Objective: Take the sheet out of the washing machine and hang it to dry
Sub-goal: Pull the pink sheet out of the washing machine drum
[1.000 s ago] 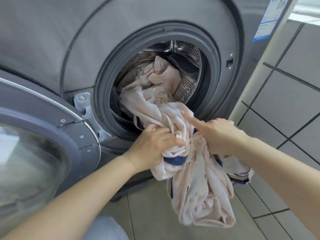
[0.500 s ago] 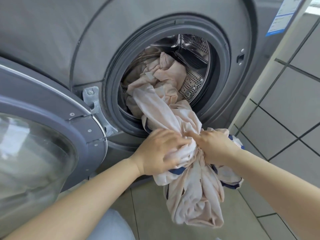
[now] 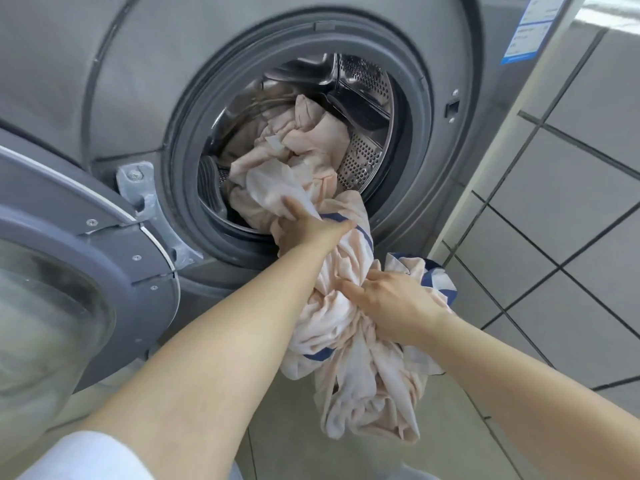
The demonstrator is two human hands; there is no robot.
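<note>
Tiled floor [image 3: 311,452] under crumpled pale-pink sheet [image 3: 360,386], left hand [image 3: 304,230] and right hand [image 3: 391,306] both gripping it.

At three o'clock stands a wall [image 3: 568,188] of large pale grey tiles with dark grout lines, running down to meet the floor [image 3: 284,455] at about five o'clock. The floor is laid in smooth beige-grey tiles with thin dark joints. At one o'clock, high in the corner, a bright strip of daylight [image 3: 609,12] falls across the tiling. The light over everything is soft and even, with only faint shadows.
</note>
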